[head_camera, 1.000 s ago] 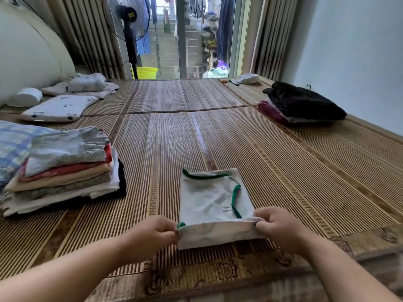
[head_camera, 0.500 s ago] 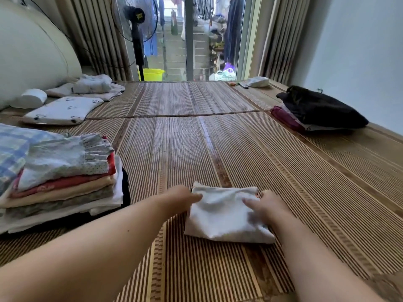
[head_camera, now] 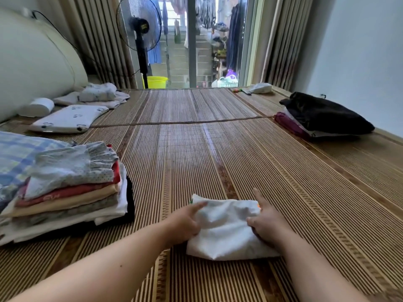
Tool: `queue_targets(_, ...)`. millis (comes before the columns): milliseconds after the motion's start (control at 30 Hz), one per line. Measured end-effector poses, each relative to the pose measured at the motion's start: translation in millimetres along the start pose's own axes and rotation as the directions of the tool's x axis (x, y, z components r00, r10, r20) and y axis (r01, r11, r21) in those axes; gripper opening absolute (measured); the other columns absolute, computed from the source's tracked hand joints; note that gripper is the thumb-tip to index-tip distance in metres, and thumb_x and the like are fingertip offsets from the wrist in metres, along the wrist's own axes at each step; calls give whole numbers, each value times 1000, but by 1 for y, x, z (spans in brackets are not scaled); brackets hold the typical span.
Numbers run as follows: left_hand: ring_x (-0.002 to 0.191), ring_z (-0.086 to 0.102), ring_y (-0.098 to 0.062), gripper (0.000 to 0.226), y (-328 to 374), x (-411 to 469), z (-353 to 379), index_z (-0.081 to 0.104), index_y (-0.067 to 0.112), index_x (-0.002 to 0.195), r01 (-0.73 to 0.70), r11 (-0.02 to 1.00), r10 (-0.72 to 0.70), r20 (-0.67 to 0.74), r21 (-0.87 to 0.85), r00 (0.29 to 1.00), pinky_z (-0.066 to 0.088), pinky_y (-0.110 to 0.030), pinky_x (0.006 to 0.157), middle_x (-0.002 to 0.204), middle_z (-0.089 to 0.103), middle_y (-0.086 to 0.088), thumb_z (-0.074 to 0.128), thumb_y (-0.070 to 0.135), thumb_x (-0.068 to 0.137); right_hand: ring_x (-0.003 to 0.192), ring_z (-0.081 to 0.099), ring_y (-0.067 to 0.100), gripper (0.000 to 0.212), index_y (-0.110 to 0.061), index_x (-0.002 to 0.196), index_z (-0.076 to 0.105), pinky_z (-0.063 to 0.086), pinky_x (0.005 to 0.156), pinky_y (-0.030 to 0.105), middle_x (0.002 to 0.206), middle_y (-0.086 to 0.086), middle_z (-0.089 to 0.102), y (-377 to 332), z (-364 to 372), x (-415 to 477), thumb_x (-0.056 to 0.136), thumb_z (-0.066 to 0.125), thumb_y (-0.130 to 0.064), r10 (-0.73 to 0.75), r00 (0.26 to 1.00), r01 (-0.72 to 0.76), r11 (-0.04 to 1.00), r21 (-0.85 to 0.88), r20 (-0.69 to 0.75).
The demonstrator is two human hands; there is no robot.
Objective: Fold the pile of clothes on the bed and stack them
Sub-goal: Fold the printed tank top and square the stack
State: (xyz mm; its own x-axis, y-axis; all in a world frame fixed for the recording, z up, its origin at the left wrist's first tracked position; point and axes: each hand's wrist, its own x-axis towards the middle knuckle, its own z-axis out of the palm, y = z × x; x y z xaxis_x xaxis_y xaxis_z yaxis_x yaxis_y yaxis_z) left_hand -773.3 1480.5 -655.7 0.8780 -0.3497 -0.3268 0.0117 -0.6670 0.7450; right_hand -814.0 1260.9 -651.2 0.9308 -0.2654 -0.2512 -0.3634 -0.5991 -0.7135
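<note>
White garment [head_camera: 226, 234], folded into a small pad, on the bamboo mat [head_camera: 196, 160] of the bed. It lies close to the near edge, roughly midway along it. It is well apart from the stack of folded clothes [head_camera: 72, 192] at the left edge and from the dark pile [head_camera: 322, 114] at the right edge.

The hands are apart, one at each side of the pad. The left hand [head_camera: 185, 223] grips the left side, forefinger laid on top and the other fingers curled at the edge. The right hand [head_camera: 265, 223] rests on the right side, thumb on the cloth and forefinger straight along the border. Whether its remaining fingers reach beneath cannot be told.

Handling (judged): the cloth is light, soft and limp, with no stiffness of its own, so the layers are likely to slump open if lifted by one corner. Hold is best taken at both sides together, thumbs above and fingers below. This pinches all layers, and the pad travels flat to the stack.
</note>
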Motion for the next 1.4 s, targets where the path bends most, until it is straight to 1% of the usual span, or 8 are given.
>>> queue_targets(200,98,60,-13,59,-14,-43,13,35,29,147,33,992,-35,-13,-125,999,54,-30,90,118,47,9,51,12,92,44,57,14,61,-23,130,57,46,44,23,72,7,69,-9,-2,-22,78,59,9,58,967,-60,998,1,246)
queue_targets(433,117,52,-19,76,-25,-110,-21,25,28,151,-6,990,-15,-143,-140,990,47,-37,102,146,36,-1,62,15,85,86,60,6,63,-34,138,49,45,60,12,132,-3,56,-51,18,-73,86,56,1,-219,958,230,973,-36,184)
queue_targets(600,94,57,-12,76,-18,-159,-101,27,22,151,-150,985,116,-315,-88,942,49,-11,79,124,44,3,60,9,85,86,61,5,51,-24,133,56,47,60,9,121,-2,61,-118,24,-100,89,55,2,-417,904,412,908,70,89)
queue_targets(767,84,60,-10,74,-31,-188,-187,31,24,149,-211,977,165,-494,-38,854,53,-18,70,109,54,6,62,9,83,103,53,-1,51,-28,136,50,43,75,2,120,-15,52,-211,41,-101,92,52,-1,-644,761,642,765,53,74)
queue_targets(1000,90,59,-7,81,-75,-152,-285,32,24,149,-144,989,141,-599,42,788,41,-5,68,133,54,-4,68,13,77,61,57,-3,69,-10,143,35,46,60,7,96,1,53,-299,109,-45,85,28,29,-727,678,695,681,231,104)
queue_targets(1100,105,53,-17,82,-97,-121,-305,27,26,151,-10,996,61,-607,88,792,43,-19,78,146,43,-8,62,13,78,96,56,-9,71,-21,149,26,41,84,5,131,-3,45,-325,140,-16,90,36,16,-694,701,695,717,63,162)
queue_targets(1267,145,4,-35,99,-152,-64,-307,9,48,148,375,911,-203,-604,172,770,17,-50,115,157,-24,3,63,55,66,145,9,31,78,-38,152,12,19,115,41,160,5,-8,-333,205,50,89,58,-32,-526,752,640,728,-247,398)
queue_targets(1400,145,-19,-18,103,-178,-19,-308,-8,52,146,277,772,-22,-411,572,911,-14,-54,111,159,-15,14,32,92,60,133,-43,23,103,-56,144,0,-17,108,59,144,-16,-47,-330,234,96,54,39,-88,-634,623,773,410,-483,458)
